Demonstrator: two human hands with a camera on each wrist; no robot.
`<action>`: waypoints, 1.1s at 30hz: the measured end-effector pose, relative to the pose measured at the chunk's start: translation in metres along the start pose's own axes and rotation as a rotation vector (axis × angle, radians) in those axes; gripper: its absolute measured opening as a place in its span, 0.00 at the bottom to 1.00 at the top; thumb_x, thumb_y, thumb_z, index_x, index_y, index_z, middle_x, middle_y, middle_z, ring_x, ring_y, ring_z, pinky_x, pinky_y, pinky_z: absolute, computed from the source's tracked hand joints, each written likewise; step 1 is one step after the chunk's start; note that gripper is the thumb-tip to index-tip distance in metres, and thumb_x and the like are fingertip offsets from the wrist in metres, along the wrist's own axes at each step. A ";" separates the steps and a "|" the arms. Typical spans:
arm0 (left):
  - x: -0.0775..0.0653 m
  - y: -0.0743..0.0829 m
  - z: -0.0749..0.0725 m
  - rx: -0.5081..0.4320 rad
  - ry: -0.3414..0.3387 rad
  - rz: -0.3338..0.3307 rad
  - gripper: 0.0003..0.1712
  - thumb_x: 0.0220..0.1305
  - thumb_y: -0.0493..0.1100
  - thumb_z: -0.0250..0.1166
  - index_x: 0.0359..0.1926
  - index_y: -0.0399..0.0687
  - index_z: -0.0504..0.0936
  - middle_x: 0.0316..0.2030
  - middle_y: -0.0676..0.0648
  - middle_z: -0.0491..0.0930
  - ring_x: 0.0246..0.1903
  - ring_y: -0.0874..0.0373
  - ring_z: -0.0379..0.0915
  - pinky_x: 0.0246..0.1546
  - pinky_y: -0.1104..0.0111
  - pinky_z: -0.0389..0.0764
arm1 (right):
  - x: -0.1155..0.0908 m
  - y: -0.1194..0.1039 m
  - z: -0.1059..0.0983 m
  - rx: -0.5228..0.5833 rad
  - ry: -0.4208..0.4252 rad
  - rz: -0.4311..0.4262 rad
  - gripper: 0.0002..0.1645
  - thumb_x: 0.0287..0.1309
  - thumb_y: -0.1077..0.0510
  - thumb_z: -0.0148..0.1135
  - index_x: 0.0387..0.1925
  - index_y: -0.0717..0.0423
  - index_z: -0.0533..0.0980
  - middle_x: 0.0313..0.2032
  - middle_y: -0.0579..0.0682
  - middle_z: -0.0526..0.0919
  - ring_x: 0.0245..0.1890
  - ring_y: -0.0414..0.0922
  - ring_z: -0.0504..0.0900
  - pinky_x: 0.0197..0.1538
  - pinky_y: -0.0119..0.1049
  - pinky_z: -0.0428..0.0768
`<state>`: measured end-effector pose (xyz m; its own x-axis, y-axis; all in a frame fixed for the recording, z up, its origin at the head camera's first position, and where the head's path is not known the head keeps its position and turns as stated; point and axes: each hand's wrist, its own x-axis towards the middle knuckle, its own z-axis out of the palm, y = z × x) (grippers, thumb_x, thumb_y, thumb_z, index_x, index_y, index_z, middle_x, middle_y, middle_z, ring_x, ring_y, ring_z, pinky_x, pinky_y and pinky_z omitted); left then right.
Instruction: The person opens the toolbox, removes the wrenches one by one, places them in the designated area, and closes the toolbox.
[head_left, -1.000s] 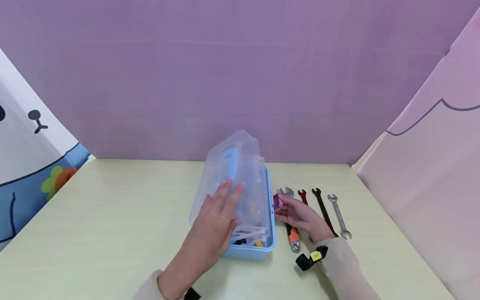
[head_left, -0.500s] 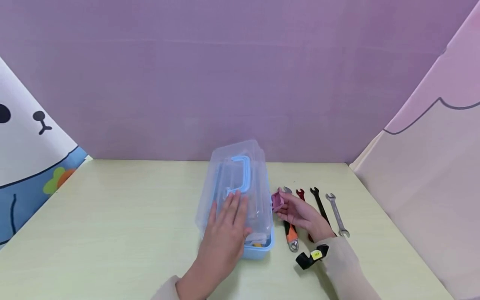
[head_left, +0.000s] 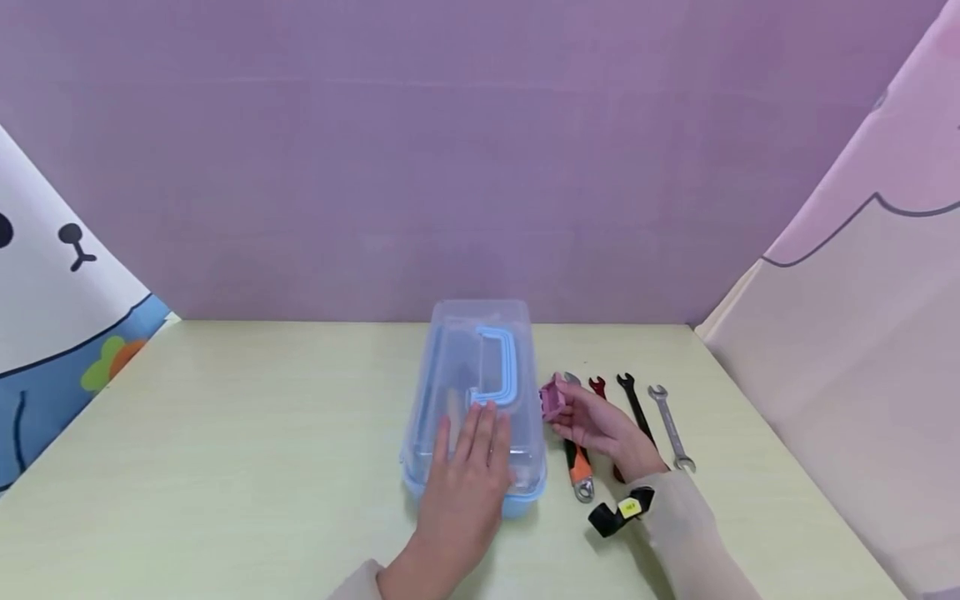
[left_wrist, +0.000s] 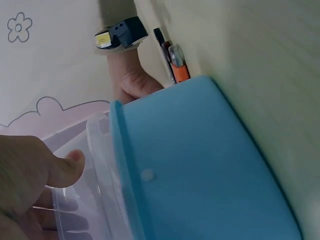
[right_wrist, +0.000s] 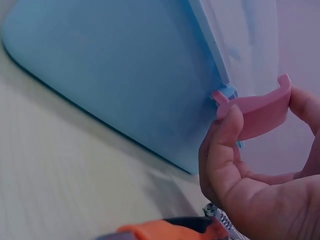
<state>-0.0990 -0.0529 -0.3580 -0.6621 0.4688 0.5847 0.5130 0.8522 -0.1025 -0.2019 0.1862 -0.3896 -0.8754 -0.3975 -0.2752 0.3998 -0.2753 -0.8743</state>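
Note:
A blue plastic toolbox (head_left: 517, 505) with a clear lid (head_left: 457, 367) stands on the table, its lid down over the base. The lid carries a blue handle (head_left: 510, 367). Flat on the near part of the lid rests my left hand (head_left: 465, 492), fingers straight. At the toolbox's right side my right hand (head_left: 600, 429) pinches a pink latch (head_left: 552, 400) between thumb and fingers. In the right wrist view the latch (right_wrist: 262, 112) is swung outward, hinged at the blue rim. What lies inside the box is hard to make out.
Right of the toolbox lie an orange-and-black adjustable wrench (head_left: 579, 471), a red wrench (head_left: 597, 386), a black wrench (head_left: 636, 404) and a silver wrench (head_left: 671, 425). My right forearm passes over some of them. A purple backdrop (head_left: 337, 167) rises behind the table.
The lid has come down from a raised tilt onto the base, my left hand moving right and down with it. My right hand stays at the pink latch.

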 end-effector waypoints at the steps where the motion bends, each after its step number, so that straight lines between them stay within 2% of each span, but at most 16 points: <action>1: -0.001 0.001 0.001 0.017 -0.004 0.004 0.37 0.54 0.53 0.70 0.60 0.39 0.73 0.61 0.39 0.74 0.62 0.47 0.68 0.62 0.49 0.70 | 0.001 0.000 0.001 -0.002 0.007 0.000 0.12 0.72 0.51 0.46 0.43 0.52 0.73 0.35 0.47 0.79 0.35 0.40 0.77 0.41 0.27 0.80; 6: -0.005 0.002 0.008 0.057 0.046 0.028 0.36 0.52 0.54 0.71 0.59 0.41 0.75 0.59 0.40 0.75 0.61 0.47 0.70 0.62 0.50 0.70 | 0.002 0.001 0.002 -0.016 0.003 -0.010 0.12 0.71 0.51 0.46 0.42 0.52 0.73 0.34 0.47 0.80 0.35 0.40 0.77 0.40 0.27 0.79; 10: -0.007 0.001 0.014 0.051 0.128 0.055 0.36 0.49 0.55 0.72 0.57 0.43 0.76 0.57 0.40 0.77 0.58 0.47 0.72 0.59 0.49 0.73 | 0.001 0.000 0.002 -0.019 0.006 -0.007 0.12 0.72 0.51 0.46 0.42 0.51 0.73 0.34 0.46 0.80 0.35 0.40 0.77 0.41 0.27 0.80; 13: -0.007 0.000 0.015 0.042 0.160 0.071 0.36 0.47 0.55 0.73 0.56 0.44 0.77 0.56 0.41 0.78 0.57 0.47 0.73 0.57 0.50 0.74 | 0.000 -0.001 0.002 -0.025 0.009 -0.002 0.12 0.72 0.50 0.46 0.41 0.50 0.74 0.34 0.45 0.80 0.35 0.39 0.77 0.41 0.26 0.80; 16: -0.007 -0.001 0.014 0.026 0.161 0.071 0.36 0.46 0.56 0.72 0.55 0.45 0.77 0.55 0.42 0.78 0.57 0.48 0.73 0.57 0.50 0.74 | 0.001 -0.002 0.004 -0.048 0.002 -0.004 0.14 0.72 0.50 0.45 0.40 0.50 0.75 0.32 0.44 0.81 0.34 0.39 0.78 0.40 0.26 0.80; 19: -0.007 -0.002 0.011 0.017 0.133 0.066 0.35 0.47 0.56 0.70 0.56 0.47 0.77 0.57 0.43 0.77 0.58 0.49 0.72 0.58 0.50 0.74 | 0.002 -0.004 0.007 -0.090 0.002 -0.013 0.15 0.72 0.49 0.46 0.34 0.49 0.76 0.29 0.43 0.82 0.32 0.38 0.79 0.38 0.26 0.80; 24: -0.006 -0.002 0.010 0.024 0.113 0.069 0.34 0.49 0.56 0.69 0.57 0.48 0.76 0.57 0.44 0.77 0.59 0.50 0.71 0.58 0.50 0.73 | 0.004 -0.008 0.013 -0.158 0.052 -0.027 0.16 0.69 0.48 0.52 0.25 0.47 0.75 0.23 0.40 0.82 0.27 0.36 0.79 0.34 0.25 0.78; 29: -0.006 -0.003 0.010 0.044 0.130 0.079 0.34 0.49 0.56 0.70 0.56 0.48 0.77 0.57 0.44 0.77 0.59 0.50 0.72 0.58 0.49 0.73 | 0.005 -0.010 0.021 -0.205 0.109 -0.037 0.15 0.67 0.47 0.55 0.26 0.48 0.76 0.21 0.40 0.80 0.24 0.34 0.78 0.32 0.25 0.77; 33: -0.006 -0.004 0.010 0.042 0.121 0.085 0.34 0.49 0.56 0.70 0.57 0.48 0.76 0.57 0.44 0.77 0.59 0.50 0.72 0.58 0.49 0.74 | 0.008 -0.009 0.025 -0.246 0.117 -0.061 0.15 0.68 0.48 0.54 0.28 0.49 0.78 0.21 0.40 0.80 0.24 0.34 0.76 0.32 0.25 0.75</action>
<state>-0.1024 -0.0565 -0.3694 -0.5452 0.5109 0.6646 0.5399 0.8205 -0.1879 -0.2053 0.1637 -0.3740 -0.9268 -0.2795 -0.2510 0.2801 -0.0690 -0.9575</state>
